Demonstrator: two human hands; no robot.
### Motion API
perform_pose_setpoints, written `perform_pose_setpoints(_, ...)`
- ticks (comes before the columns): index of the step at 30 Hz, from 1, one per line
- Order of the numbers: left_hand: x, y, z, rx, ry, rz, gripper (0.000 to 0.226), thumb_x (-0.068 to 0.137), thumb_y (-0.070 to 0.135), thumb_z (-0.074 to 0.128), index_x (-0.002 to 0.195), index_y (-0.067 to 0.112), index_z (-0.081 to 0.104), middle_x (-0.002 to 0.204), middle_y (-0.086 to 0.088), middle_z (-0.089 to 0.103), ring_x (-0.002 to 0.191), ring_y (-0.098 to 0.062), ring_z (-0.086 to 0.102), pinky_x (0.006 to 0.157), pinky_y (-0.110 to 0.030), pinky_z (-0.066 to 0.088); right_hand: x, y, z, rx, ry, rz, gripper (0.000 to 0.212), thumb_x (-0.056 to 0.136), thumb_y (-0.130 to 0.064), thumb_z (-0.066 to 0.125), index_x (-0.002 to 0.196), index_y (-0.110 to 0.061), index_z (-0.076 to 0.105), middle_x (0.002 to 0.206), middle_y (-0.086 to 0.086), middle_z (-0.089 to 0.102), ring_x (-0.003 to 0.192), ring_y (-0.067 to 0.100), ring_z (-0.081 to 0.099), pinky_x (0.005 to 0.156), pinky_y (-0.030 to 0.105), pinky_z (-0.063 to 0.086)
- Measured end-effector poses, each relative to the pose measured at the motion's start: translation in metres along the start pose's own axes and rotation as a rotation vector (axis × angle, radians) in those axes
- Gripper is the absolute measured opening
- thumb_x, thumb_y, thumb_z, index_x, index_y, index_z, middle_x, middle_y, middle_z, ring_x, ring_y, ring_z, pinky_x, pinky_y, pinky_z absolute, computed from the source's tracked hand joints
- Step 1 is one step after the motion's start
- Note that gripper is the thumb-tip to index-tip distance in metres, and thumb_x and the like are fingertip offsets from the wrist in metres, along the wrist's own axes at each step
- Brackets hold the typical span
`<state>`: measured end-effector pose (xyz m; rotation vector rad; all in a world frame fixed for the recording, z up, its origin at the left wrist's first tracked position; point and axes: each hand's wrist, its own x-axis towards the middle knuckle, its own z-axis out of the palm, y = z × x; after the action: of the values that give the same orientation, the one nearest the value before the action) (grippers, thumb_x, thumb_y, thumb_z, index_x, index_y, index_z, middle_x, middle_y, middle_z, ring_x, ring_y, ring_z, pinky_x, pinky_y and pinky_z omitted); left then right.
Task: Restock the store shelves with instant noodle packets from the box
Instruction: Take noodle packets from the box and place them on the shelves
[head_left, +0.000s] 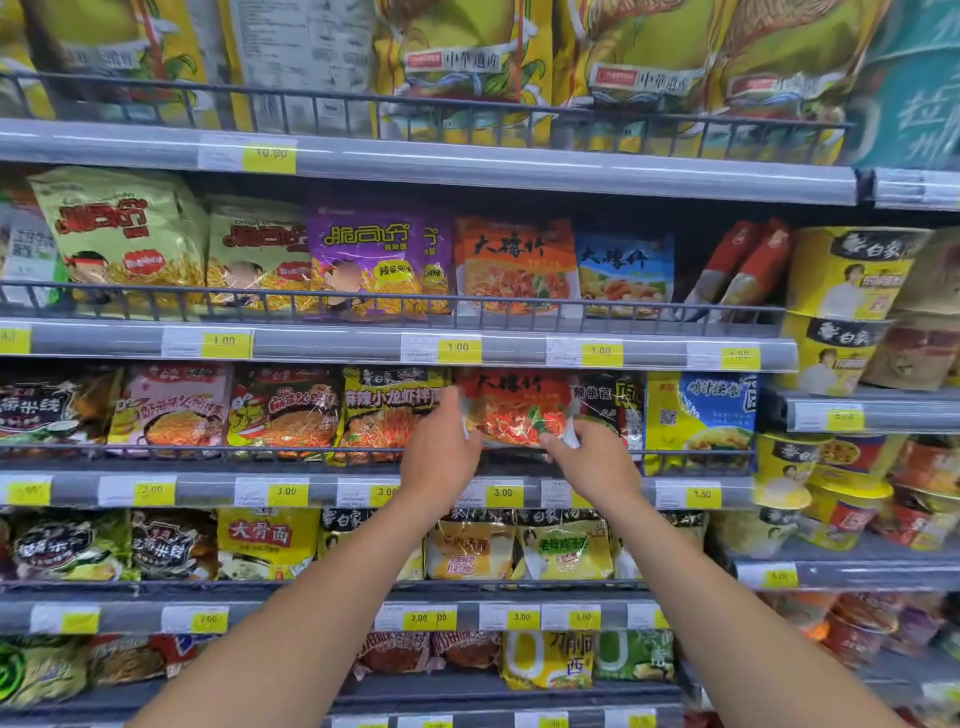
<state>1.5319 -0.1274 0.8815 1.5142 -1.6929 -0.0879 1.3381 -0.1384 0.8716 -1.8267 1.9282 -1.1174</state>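
We see a red noodle packet of glossy, crinkled plastic film (glare on it), dark matt metal wire rails, and shiny clear plastic strips over paper price labels.

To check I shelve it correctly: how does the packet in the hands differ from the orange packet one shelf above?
The held packet has a red top; the orange packet above has an orange one. The left hand and right hand grip the held packet's two sides; the orange packet stands untouched behind a wire rail. Both show the same black characters and a noodle picture.
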Motion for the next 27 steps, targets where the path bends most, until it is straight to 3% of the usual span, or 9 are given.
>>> perform_pose_setpoints(3, 0.003, -0.007, 0.007, 0.116, 0.003, 0.073, 0.035, 0.095, 0.024, 0.064, 0.128, 0.021, 0.053, 0.119, -0.002, 0.054, 0.099, -0.022, 0.058, 0.074, -0.030, 0.048, 0.001, 0.003, 0.010, -0.221, 0.173, -0.028, 0.045, 0.087, -0.065, 0.057, 0.096, -0.021, 0.065, 0.082, -0.004, 0.066, 0.071, 0.016, 0.063, 0.052, 0.027, 0.046)
perform_pose_setpoints(5, -0.002, -0.012, 0.015, 0.269, 0.036, 0.161, 0.032, 0.094, 0.024, 0.062, 0.126, 0.023, 0.059, 0.131, -0.001, 0.049, 0.118, -0.023, 0.050, 0.092, -0.036, 0.047, 0.000, 0.005, 0.017, -0.263, 0.271, -0.118, 0.047, 0.086, -0.059, 0.064, 0.115, -0.023, 0.060, 0.105, -0.003, 0.062, 0.092, 0.018, 0.062, 0.064, 0.032, 0.052)
perform_pose_setpoints(7, -0.010, -0.015, 0.020, 0.376, 0.049, 0.251, 0.039, 0.093, 0.021, 0.061, 0.132, 0.023, 0.059, 0.137, 0.002, 0.050, 0.127, -0.022, 0.045, 0.099, -0.041, 0.044, -0.004, 0.007, 0.023, -0.322, 0.338, -0.291, 0.045, 0.086, -0.044, 0.071, 0.123, -0.024, 0.056, 0.116, -0.004, 0.058, 0.104, 0.018, 0.058, 0.082, 0.035, 0.051)
perform_pose_setpoints(10, -0.017, -0.017, 0.024, 0.456, 0.070, 0.344, 0.054, 0.089, 0.020, 0.062, 0.142, 0.023, 0.050, 0.142, 0.004, 0.049, 0.133, -0.021, 0.042, 0.105, -0.043, 0.039, -0.011, 0.010, 0.032, -0.456, 0.397, -0.516, 0.035, 0.088, -0.036, 0.068, 0.121, -0.027, 0.061, 0.120, -0.007, 0.059, 0.110, 0.018, 0.054, 0.089, 0.035, 0.043)
perform_pose_setpoints(13, -0.020, -0.020, 0.027, 0.522, 0.049, 0.432, 0.056, 0.087, 0.021, 0.062, 0.142, 0.023, 0.050, 0.143, 0.005, 0.050, 0.134, -0.021, 0.042, 0.108, -0.042, 0.036, -0.013, 0.016, 0.041, -0.520, 0.384, -0.587, 0.033, 0.092, -0.041, 0.058, 0.122, -0.028, 0.065, 0.123, -0.008, 0.060, 0.117, 0.017, 0.051, 0.096, 0.036, 0.037)
perform_pose_setpoints(19, -0.019, -0.020, 0.037, 0.547, -0.088, 0.383, 0.062, 0.092, 0.027, 0.054, 0.151, 0.022, 0.038, 0.151, 0.005, 0.043, 0.138, -0.019, 0.040, 0.116, -0.049, 0.025, -0.013, 0.016, 0.046, -0.566, 0.331, -0.557, 0.038, 0.095, -0.048, 0.049, 0.125, -0.030, 0.064, 0.126, -0.008, 0.060, 0.122, 0.016, 0.052, 0.097, 0.038, 0.035)
perform_pose_setpoints(27, -0.021, -0.022, 0.040, 0.545, -0.091, 0.375, 0.061, 0.088, 0.027, 0.055, 0.147, 0.024, 0.044, 0.146, 0.005, 0.048, 0.132, -0.021, 0.044, 0.112, -0.049, 0.030, -0.012, 0.012, 0.048, -0.580, 0.263, -0.514, 0.044, 0.092, -0.052, 0.047, 0.126, -0.030, 0.064, 0.125, -0.006, 0.061, 0.120, 0.016, 0.055, 0.102, 0.047, 0.036)
